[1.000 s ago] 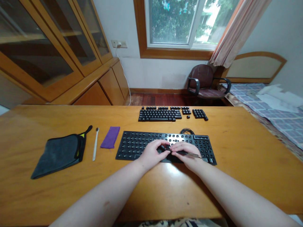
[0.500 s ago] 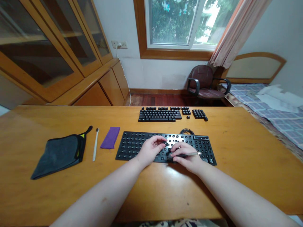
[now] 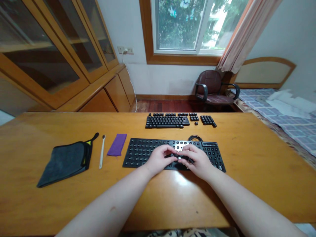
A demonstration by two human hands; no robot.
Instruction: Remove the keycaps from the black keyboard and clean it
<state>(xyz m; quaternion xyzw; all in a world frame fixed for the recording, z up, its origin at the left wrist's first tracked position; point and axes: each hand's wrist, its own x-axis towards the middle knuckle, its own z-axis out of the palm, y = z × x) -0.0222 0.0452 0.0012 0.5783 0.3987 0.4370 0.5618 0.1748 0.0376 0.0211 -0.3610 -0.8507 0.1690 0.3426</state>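
A black keyboard base (image 3: 139, 153) with its key posts bare lies across the desk in front of me. Over its middle my left hand (image 3: 160, 159) is closed, thumb and fingertips pinching a small black keycap that is mostly hidden. My right hand (image 3: 197, 161) meets it there, fingers curled and fingertips almost touching the left ones. A slim dark pen-like tool (image 3: 190, 160) shows in part within the right fingers. Behind the base, black keycaps (image 3: 166, 121) are laid out in keyboard order, with a number-pad group (image 3: 207, 120) to the right.
On the left lie a grey cloth pouch (image 3: 66, 159), a white toothbrush (image 3: 102, 153) and a purple cloth (image 3: 117, 144). A coiled black cable (image 3: 195, 138) sits behind the base. Past the desk (image 3: 158, 204) stand a chair (image 3: 212, 85), a bed and a glass-door cabinet (image 3: 74, 98).
My right hand has moved slightly left, and its fingertips now meet those of my left hand. The tool, which pointed rightward with a shiny end, is now mostly hidden. The view has shifted slightly.
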